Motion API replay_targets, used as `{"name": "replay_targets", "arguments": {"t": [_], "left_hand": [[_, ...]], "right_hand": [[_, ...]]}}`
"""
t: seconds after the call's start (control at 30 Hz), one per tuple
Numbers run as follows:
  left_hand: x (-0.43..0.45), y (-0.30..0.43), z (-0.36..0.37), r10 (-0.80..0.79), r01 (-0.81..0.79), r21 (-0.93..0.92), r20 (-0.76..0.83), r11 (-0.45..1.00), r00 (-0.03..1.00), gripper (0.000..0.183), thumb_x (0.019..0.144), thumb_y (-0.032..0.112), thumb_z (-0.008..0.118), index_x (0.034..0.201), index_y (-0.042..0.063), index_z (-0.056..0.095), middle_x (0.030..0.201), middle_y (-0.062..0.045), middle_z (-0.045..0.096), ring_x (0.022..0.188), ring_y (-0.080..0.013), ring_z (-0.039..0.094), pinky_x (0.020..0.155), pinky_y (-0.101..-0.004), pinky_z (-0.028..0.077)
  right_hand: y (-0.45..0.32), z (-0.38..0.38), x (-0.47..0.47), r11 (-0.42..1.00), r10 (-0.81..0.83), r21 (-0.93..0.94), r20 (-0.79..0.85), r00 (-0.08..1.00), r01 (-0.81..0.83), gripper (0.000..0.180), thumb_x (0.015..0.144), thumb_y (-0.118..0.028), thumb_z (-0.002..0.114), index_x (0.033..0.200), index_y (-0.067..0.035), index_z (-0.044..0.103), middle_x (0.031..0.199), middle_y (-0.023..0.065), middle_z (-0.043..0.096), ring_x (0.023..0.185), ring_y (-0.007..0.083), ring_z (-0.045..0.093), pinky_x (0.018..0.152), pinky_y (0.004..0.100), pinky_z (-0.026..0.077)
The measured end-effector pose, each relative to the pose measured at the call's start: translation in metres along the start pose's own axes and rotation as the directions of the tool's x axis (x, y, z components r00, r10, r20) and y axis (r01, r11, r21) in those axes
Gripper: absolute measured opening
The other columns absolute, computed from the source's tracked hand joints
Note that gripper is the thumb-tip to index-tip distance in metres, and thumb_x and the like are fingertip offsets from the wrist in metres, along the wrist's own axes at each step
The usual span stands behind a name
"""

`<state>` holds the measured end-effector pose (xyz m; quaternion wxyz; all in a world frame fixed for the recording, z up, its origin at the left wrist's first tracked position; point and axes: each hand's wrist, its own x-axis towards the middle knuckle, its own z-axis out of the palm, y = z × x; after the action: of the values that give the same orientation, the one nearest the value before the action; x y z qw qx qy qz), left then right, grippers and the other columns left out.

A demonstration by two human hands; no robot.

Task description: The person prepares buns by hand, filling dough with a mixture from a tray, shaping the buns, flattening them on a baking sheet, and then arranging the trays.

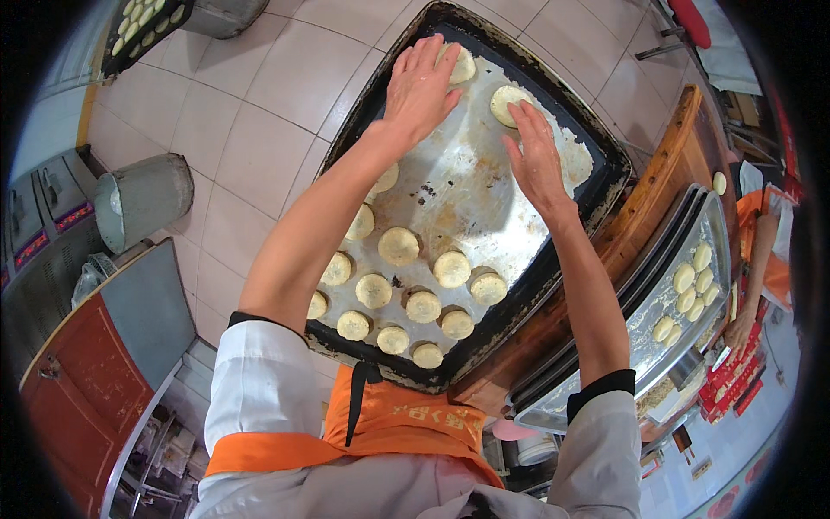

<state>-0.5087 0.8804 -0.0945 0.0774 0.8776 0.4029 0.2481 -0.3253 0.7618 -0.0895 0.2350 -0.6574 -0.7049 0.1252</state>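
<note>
A large dark-rimmed baking tray lies before me, its metal bottom stained. At its far left corner my left hand reaches over a pale round dough cake and partly hides it. My right hand is to the right, its fingertips on the near edge of another flat dough cake. Neither hand grips anything. Several thicker round cakes sit spaced apart over the near part of the tray. My left forearm covers part of the tray's left side.
Right of the tray, a wooden table edge borders stacked metal trays; the top tray holds several small dough rounds. A co-worker's arm is beyond. A metal bucket stands left, near a red-brown cabinet door. Another filled tray is far left.
</note>
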Motion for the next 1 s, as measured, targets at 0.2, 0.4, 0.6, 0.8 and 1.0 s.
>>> {"name": "replay_targets", "arguments": {"t": [0.2, 0.4, 0.6, 0.8, 1.0], "left_hand": [[-0.025, 0.037, -0.024, -0.039, 0.075, -0.259, 0.142, 0.963, 0.989, 0.038, 0.073, 0.01, 0.064, 0.109, 0.001, 0.056, 0.116, -0.02, 0.053, 0.108, -0.035, 0.05, 0.091, -0.0414, 0.042], [-0.037, 0.074, -0.014, -0.021, 0.123, -0.293, 0.328, 0.948, 0.944, 0.041, 0.075, 0.011, 0.062, 0.114, 0.0, 0.054, 0.123, -0.022, 0.05, 0.115, -0.0375, 0.045, 0.097, -0.045, 0.037], [-0.06, 0.078, -0.015, 0.019, 0.038, -0.2, 0.273, 0.979, 0.962, 0.037, 0.079, 0.008, 0.062, 0.115, 0.0, 0.054, 0.12, -0.021, 0.052, 0.112, -0.0367, 0.048, 0.095, -0.0419, 0.039], [-0.029, 0.165, -0.015, 0.143, -0.05, -0.278, 0.325, 0.959, 0.935, 0.027, 0.082, 0.006, 0.058, 0.109, 0.002, 0.057, 0.121, -0.017, 0.053, 0.112, -0.0337, 0.049, 0.095, -0.04, 0.039], [0.042, 0.295, 0.004, 0.364, -0.286, -0.493, 0.068, 0.822, 0.929, 0.025, 0.083, 0.004, 0.058, 0.108, 0.005, 0.06, 0.117, -0.011, 0.057, 0.109, -0.0289, 0.053, 0.092, -0.0354, 0.042]], "right_hand": [[0.025, 0.022, -0.006, 0.841, 0.388, 0.397, 0.03, 0.921, -0.367, 0.041, 0.084, -0.004, 0.058, 0.123, -0.002, 0.046, 0.122, 0.0116, 0.052, 0.098, 0.0201, 0.057, 0.086, 0.0283, 0.046], [0.021, -0.011, -0.008, 0.734, 0.502, 0.435, 0.17, 0.848, -0.522, 0.037, 0.089, -0.011, 0.053, 0.124, -0.001, 0.046, 0.111, 0.0103, 0.059, 0.095, 0.0157, 0.059, 0.084, 0.0287, 0.047], [0.016, -0.158, -0.098, 0.832, 0.405, 0.422, -0.019, 0.914, -0.36, 0.029, 0.089, -0.014, 0.057, 0.117, -0.004, 0.054, 0.112, 0.0096, 0.059, 0.103, 0.0181, 0.057, 0.09, 0.0312, 0.045], [0.141, -0.281, -0.24, 0.797, 0.553, -0.08, -0.302, 0.777, -0.599, 0.039, 0.086, -0.011, 0.057, 0.124, -0.007, 0.049, 0.122, 0.016, 0.053, 0.116, 0.0322, 0.05, 0.096, 0.036, 0.04], [0.238, -0.287, -0.267, 0.938, 0.344, 0.028, 0.024, 0.939, -0.345, 0.049, 0.082, -0.006, 0.057, 0.128, -0.007, 0.044, 0.128, 0.0187, 0.047, 0.118, 0.0339, 0.046, 0.096, 0.0388, 0.04]]}}
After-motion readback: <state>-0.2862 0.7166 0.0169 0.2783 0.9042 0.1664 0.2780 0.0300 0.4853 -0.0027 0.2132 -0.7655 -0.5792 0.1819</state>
